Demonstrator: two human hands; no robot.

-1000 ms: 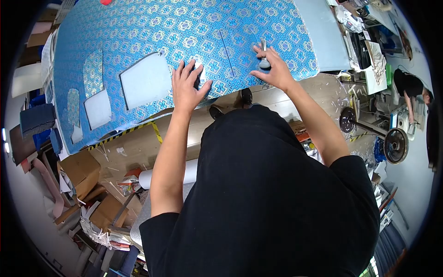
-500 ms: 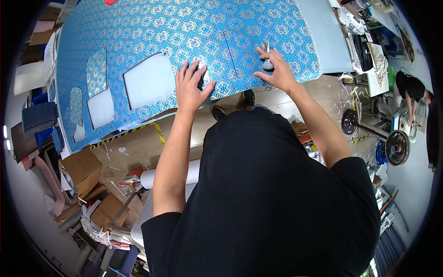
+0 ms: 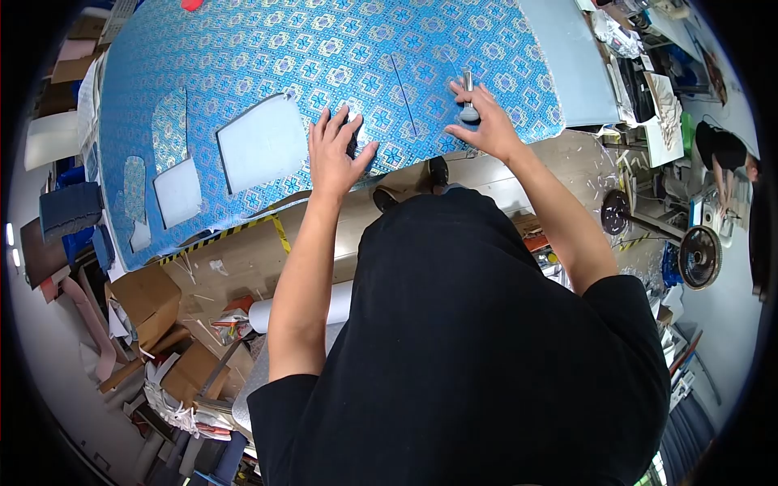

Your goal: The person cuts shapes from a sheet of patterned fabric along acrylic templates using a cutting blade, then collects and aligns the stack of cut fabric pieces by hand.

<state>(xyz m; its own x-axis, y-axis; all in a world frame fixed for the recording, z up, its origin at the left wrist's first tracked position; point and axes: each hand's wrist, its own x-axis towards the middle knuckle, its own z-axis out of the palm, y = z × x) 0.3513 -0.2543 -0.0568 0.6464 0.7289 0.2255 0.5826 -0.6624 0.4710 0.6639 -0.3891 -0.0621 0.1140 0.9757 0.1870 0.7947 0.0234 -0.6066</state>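
Note:
Blue patterned fabric (image 3: 340,49) covers the table under both hands. My left hand (image 3: 332,154) lies flat near its front edge, fingers spread, with a small dark item (image 3: 352,146) partly hidden beneath the fingers. To the right, my right hand (image 3: 493,125) rests on the fabric with fingers apart. Between its thumb and fingers lies a small tool (image 3: 468,113) with a rounded grey end and a shiny metal shaft; its exact kind is unclear. A thin dark line (image 3: 403,95) runs across the fabric between my hands. Left of them, a pale four-sided patch (image 3: 259,146) shows in the fabric.
Smaller pale patches (image 3: 178,192) and patterned cut pieces (image 3: 170,125) are at the left. A red item (image 3: 191,4) sits at the far edge. Cardboard boxes (image 3: 146,296) and a white roll (image 3: 340,301) lie below. A fan (image 3: 699,257) and another person (image 3: 720,150) are at right.
Both hands hold nearly the same places on the fabric. The view has shifted very slightly.

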